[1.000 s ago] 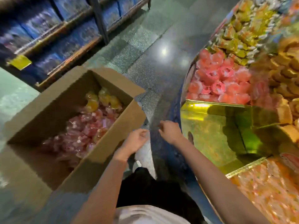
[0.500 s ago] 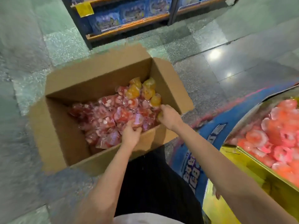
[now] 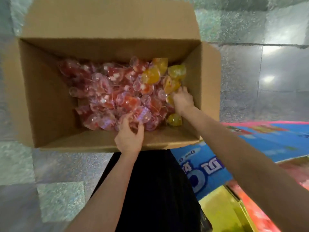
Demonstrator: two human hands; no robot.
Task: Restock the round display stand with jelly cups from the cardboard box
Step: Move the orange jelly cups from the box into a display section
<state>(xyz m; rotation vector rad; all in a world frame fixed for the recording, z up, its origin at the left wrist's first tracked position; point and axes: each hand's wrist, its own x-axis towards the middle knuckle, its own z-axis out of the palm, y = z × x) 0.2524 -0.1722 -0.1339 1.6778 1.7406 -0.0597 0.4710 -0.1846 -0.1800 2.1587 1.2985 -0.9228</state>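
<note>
Red jelly cups (image 3: 117,91) (some yellow), brown cardboard box (image 3: 50,97)

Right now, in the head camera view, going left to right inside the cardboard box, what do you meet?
Box's left wall → red jelly cups → left hand → yellow jelly cups → box's right flap.

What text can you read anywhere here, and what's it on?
Blue banner on the display stand: big white lettering, upside down to the camera and blurred; not readable. A smaller line above it looks like "Omo O" but is too uncertain to trust.
Jelly cups: no legible print; lids blurred.
Cardboard box: no printing visible.
</note>
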